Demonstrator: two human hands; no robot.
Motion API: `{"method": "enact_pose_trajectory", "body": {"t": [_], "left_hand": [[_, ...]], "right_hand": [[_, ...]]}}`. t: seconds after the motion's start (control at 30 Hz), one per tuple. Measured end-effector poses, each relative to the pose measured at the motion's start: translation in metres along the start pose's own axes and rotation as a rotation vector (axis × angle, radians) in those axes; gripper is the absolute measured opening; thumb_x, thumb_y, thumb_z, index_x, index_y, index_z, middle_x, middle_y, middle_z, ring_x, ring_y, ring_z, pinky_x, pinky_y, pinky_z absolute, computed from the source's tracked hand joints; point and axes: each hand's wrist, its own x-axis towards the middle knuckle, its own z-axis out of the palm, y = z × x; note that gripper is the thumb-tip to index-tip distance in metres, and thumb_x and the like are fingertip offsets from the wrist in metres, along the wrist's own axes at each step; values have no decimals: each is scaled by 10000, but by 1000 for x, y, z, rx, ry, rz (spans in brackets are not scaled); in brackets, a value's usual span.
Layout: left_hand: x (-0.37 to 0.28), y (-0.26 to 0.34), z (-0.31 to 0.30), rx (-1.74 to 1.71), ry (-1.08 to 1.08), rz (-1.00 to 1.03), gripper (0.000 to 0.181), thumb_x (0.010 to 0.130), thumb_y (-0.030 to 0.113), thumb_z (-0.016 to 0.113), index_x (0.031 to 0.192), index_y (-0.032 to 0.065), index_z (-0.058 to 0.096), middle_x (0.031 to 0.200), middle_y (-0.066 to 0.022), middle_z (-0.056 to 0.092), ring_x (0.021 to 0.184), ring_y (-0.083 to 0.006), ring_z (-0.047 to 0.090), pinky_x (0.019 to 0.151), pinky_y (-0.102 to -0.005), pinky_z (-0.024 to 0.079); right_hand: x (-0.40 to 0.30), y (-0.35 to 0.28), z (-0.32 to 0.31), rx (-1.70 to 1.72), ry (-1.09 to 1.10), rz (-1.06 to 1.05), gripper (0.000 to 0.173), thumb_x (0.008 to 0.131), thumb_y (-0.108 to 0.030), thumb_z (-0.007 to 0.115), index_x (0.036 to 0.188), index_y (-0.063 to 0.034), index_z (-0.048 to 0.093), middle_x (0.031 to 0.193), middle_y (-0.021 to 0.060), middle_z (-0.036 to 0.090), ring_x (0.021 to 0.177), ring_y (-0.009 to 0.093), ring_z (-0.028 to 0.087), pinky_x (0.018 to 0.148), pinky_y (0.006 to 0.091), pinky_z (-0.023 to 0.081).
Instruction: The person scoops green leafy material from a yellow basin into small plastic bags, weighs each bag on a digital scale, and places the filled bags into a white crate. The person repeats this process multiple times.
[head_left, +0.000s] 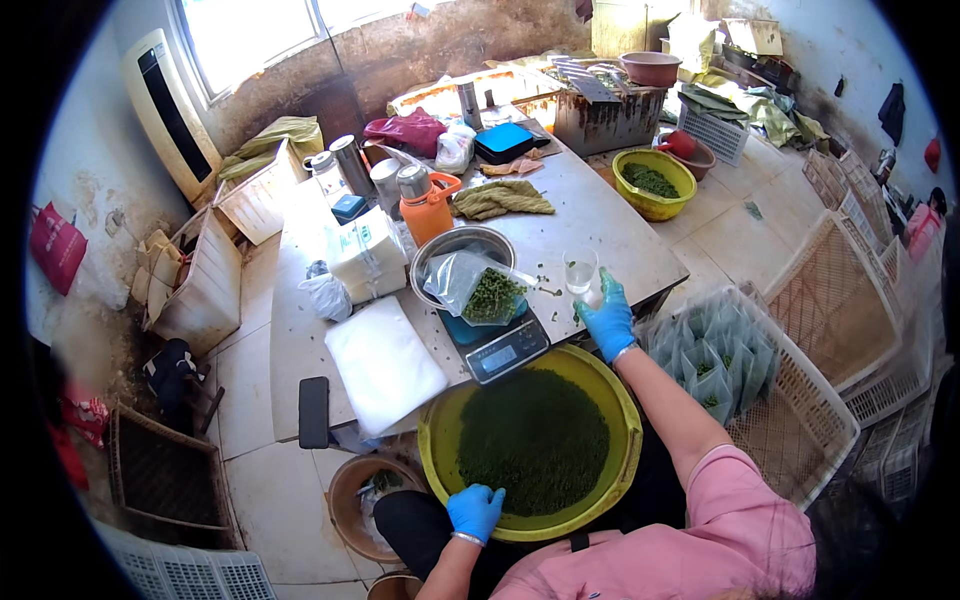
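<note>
My left hand (475, 512), in a blue glove, rests at the near left rim of a large yellow basin (630, 480) of small green plant pieces (532, 442). Whether its fingers grip the rim is unclear. My right hand (606, 319), gloved in blue with green bits on the fingers, is over the table's near right edge, thumb and fingers apart, close to a clear plastic cup (580, 274). A digital scale (508, 351) bears a steel bowl (422, 259) and a clear bag of green pieces (491, 294). White plastic bags (386, 364) lie stacked left of the scale.
A phone (313, 412) sits at the table's near left corner. Behind the bowl stand an orange bottle (426, 217) and a brown cloth (502, 200). A plastic crate (814, 420) of filled bags (712, 360) is at right. A brown tub (341, 499) stands left of the basin.
</note>
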Motion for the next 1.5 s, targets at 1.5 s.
{"method": "enact_pose_trajectory", "body": {"t": [1.5], "left_hand": [[-2, -4, 7, -103, 120, 32, 247, 796, 350, 680, 709, 119, 678, 745, -107, 655, 681, -324, 638, 602, -445, 492]], "right_hand": [[-3, -194, -64, -208, -383, -177, 596, 686, -496, 753, 1049, -36, 644, 1019, 198, 665, 909, 348, 659, 785, 421, 524]]}}
